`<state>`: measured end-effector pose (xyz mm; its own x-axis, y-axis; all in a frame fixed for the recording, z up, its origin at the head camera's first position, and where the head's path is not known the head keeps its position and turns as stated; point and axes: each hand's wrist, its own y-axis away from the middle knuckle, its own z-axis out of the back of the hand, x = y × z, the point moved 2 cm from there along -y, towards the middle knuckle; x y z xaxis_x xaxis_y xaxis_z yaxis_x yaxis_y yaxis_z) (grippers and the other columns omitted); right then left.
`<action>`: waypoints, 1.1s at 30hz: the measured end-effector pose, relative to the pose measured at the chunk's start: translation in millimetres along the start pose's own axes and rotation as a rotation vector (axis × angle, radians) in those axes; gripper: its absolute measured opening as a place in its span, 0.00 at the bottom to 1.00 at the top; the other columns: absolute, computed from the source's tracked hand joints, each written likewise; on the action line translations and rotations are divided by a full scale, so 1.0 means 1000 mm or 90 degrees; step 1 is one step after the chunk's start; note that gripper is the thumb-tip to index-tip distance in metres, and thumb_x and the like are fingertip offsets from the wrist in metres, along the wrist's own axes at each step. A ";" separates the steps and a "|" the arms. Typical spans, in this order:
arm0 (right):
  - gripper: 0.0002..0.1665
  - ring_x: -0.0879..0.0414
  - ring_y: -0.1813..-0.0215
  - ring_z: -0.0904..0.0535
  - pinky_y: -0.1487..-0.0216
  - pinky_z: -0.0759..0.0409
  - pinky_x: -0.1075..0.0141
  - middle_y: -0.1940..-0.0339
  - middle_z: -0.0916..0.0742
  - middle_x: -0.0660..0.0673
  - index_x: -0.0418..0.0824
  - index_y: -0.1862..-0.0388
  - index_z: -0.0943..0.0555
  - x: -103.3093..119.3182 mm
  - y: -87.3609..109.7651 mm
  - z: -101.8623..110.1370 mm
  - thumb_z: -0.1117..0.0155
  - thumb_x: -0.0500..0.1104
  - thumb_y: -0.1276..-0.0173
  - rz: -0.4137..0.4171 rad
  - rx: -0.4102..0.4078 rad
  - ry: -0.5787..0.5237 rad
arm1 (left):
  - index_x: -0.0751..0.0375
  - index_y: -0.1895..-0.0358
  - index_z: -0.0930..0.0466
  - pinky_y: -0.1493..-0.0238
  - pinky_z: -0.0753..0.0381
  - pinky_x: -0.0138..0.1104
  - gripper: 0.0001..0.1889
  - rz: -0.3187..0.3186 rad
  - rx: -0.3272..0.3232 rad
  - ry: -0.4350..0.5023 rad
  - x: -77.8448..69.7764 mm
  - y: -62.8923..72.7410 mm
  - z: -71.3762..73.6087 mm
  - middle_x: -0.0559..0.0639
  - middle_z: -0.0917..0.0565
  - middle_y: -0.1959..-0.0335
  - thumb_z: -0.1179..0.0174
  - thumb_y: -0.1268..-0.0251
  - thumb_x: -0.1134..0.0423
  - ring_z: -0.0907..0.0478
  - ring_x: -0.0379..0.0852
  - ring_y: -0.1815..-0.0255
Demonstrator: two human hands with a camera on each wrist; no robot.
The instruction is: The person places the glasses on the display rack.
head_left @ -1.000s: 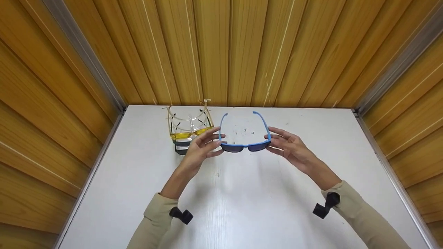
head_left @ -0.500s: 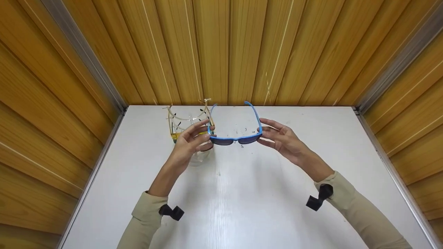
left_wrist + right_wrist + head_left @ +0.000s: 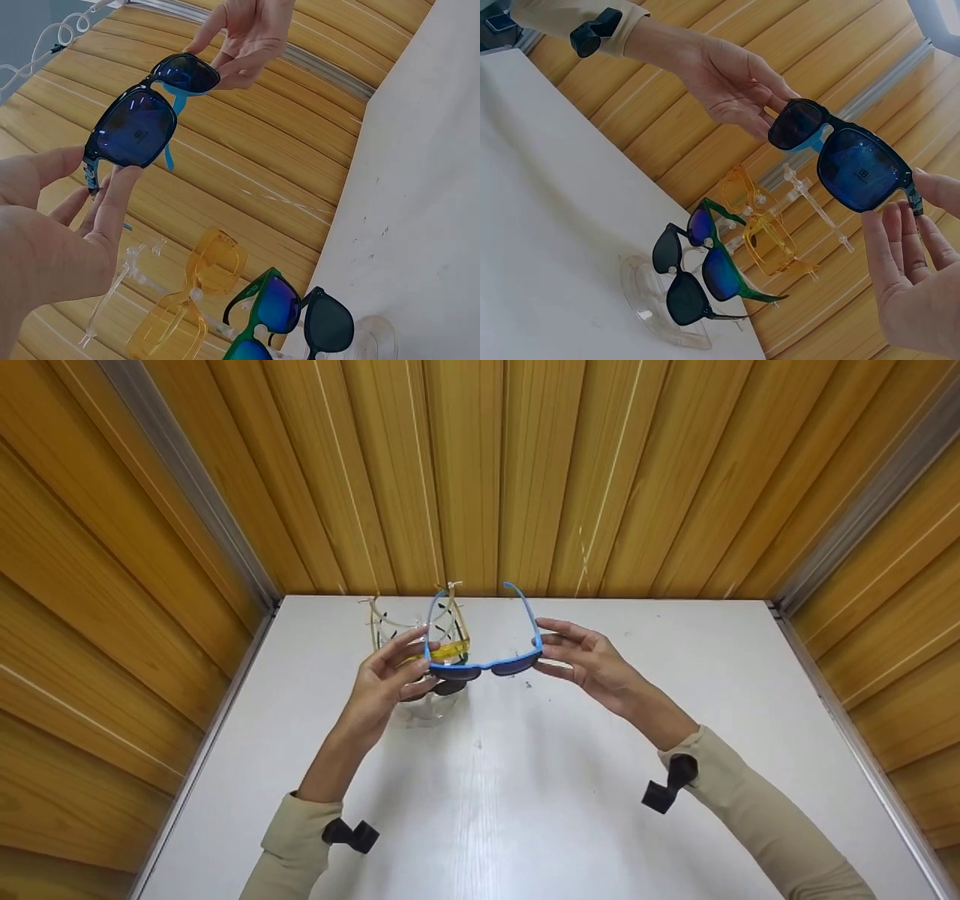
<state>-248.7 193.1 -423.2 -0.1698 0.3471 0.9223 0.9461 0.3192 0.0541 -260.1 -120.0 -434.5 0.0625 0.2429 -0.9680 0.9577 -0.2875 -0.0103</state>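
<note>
Blue-framed sunglasses (image 3: 487, 666) with dark lenses are held level above the table, temples unfolded and pointing away. My left hand (image 3: 381, 684) pinches them at the left hinge, thumb and fingers on the temple. At the opposite hinge, my right hand (image 3: 596, 664) pinches the other temple. Just beyond the left hand stands a clear display stand (image 3: 637, 300), partly hidden in the head view. It carries black sunglasses (image 3: 688, 298) lowest, green-framed sunglasses (image 3: 721, 271) above them, and yellow glasses (image 3: 769, 244) higher up. A clear crossbar (image 3: 817, 206) tops the stand.
The white table (image 3: 517, 810) ends at a wood-patterned back wall (image 3: 525, 472), close behind the stand. Similar panels rise on both sides, with metal rails in the corners. Small dark marks dot the table near the stand.
Both hands have moved left with the blue sunglasses, bringing them from beside the stand to partly in front of it in the head view. The grip on both temples looks the same.
</note>
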 end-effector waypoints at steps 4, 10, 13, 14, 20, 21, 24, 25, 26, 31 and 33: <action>0.26 0.56 0.49 0.12 0.37 0.15 0.56 0.49 0.14 0.45 0.38 0.33 0.24 0.000 -0.008 -0.004 0.37 0.29 0.29 0.003 0.005 0.001 | 0.58 0.29 0.27 0.46 0.11 0.42 0.25 -0.010 -0.014 -0.007 -0.002 0.000 0.005 0.62 0.19 0.36 0.39 0.28 0.71 0.16 0.54 0.41; 0.25 0.56 0.51 0.12 0.36 0.16 0.54 0.50 0.13 0.45 0.38 0.34 0.23 -0.003 -0.016 -0.008 0.37 0.30 0.29 -0.006 -0.004 0.000 | 0.58 0.29 0.27 0.43 0.12 0.42 0.25 -0.017 -0.020 -0.013 -0.003 0.001 0.012 0.58 0.18 0.37 0.39 0.28 0.70 0.22 0.63 0.33; 0.25 0.56 0.51 0.12 0.34 0.17 0.52 0.51 0.13 0.46 0.37 0.33 0.24 -0.007 -0.019 -0.012 0.37 0.30 0.29 -0.010 0.001 -0.005 | 0.56 0.29 0.27 0.42 0.12 0.42 0.25 -0.011 -0.031 -0.021 -0.003 0.003 0.016 0.57 0.18 0.37 0.39 0.27 0.69 0.21 0.60 0.34; 0.25 0.56 0.51 0.12 0.34 0.17 0.52 0.51 0.13 0.46 0.37 0.33 0.24 -0.008 -0.020 -0.013 0.37 0.30 0.29 -0.010 0.003 -0.007 | 0.55 0.29 0.27 0.42 0.12 0.42 0.25 -0.010 -0.035 -0.024 -0.003 0.004 0.018 0.57 0.19 0.37 0.39 0.27 0.69 0.21 0.59 0.35; 0.28 0.56 0.51 0.12 0.37 0.15 0.55 0.50 0.13 0.45 0.36 0.31 0.25 -0.013 -0.026 -0.019 0.37 0.29 0.29 -0.018 0.009 -0.008 | 0.54 0.28 0.28 0.43 0.12 0.40 0.25 -0.005 -0.051 -0.031 -0.003 0.011 0.025 0.59 0.21 0.34 0.40 0.26 0.68 0.25 0.64 0.31; 0.28 0.56 0.50 0.12 0.37 0.15 0.56 0.50 0.13 0.45 0.35 0.31 0.25 -0.015 -0.028 -0.020 0.37 0.29 0.29 -0.020 0.010 -0.008 | 0.54 0.28 0.28 0.42 0.12 0.39 0.25 -0.005 -0.054 -0.032 -0.003 0.012 0.027 0.59 0.21 0.33 0.40 0.26 0.68 0.25 0.64 0.30; 0.28 0.55 0.49 0.12 0.38 0.14 0.57 0.49 0.13 0.45 0.36 0.31 0.25 -0.019 -0.033 -0.022 0.37 0.30 0.29 -0.024 0.009 -0.009 | 0.53 0.28 0.29 0.42 0.13 0.40 0.26 -0.007 -0.060 -0.040 -0.003 0.012 0.031 0.60 0.22 0.32 0.40 0.26 0.68 0.26 0.65 0.30; 0.27 0.55 0.49 0.12 0.37 0.15 0.56 0.49 0.12 0.45 0.36 0.31 0.25 -0.020 -0.035 -0.023 0.37 0.30 0.29 -0.025 0.008 -0.009 | 0.54 0.27 0.29 0.42 0.13 0.40 0.26 -0.009 -0.061 -0.042 -0.002 0.011 0.033 0.61 0.23 0.31 0.40 0.26 0.68 0.26 0.65 0.30; 0.27 0.55 0.48 0.12 0.35 0.16 0.55 0.48 0.12 0.45 0.36 0.31 0.25 -0.021 -0.037 -0.023 0.37 0.30 0.29 -0.025 0.007 -0.009 | 0.53 0.27 0.30 0.41 0.13 0.40 0.26 -0.010 -0.063 -0.046 -0.002 0.011 0.034 0.61 0.23 0.31 0.40 0.26 0.68 0.26 0.65 0.30; 0.27 0.54 0.46 0.12 0.32 0.19 0.53 0.48 0.12 0.45 0.35 0.31 0.26 -0.028 -0.049 -0.028 0.38 0.31 0.28 -0.021 0.001 -0.017 | 0.54 0.25 0.31 0.40 0.13 0.42 0.28 -0.022 -0.075 -0.059 0.000 0.010 0.042 0.61 0.24 0.31 0.40 0.26 0.67 0.26 0.62 0.30; 0.27 0.54 0.46 0.12 0.33 0.18 0.55 0.49 0.11 0.46 0.34 0.31 0.26 -0.031 -0.052 -0.030 0.38 0.31 0.28 -0.017 -0.004 -0.021 | 0.54 0.26 0.31 0.39 0.14 0.43 0.27 -0.030 -0.080 -0.058 0.000 0.011 0.044 0.59 0.23 0.31 0.40 0.26 0.67 0.26 0.62 0.29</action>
<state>-284.4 139.2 -442.9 -0.2046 0.3675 0.9072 0.9425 0.3240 0.0814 -262.0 -164.1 -445.3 -0.0038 0.1664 -0.9861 0.9868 -0.1587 -0.0306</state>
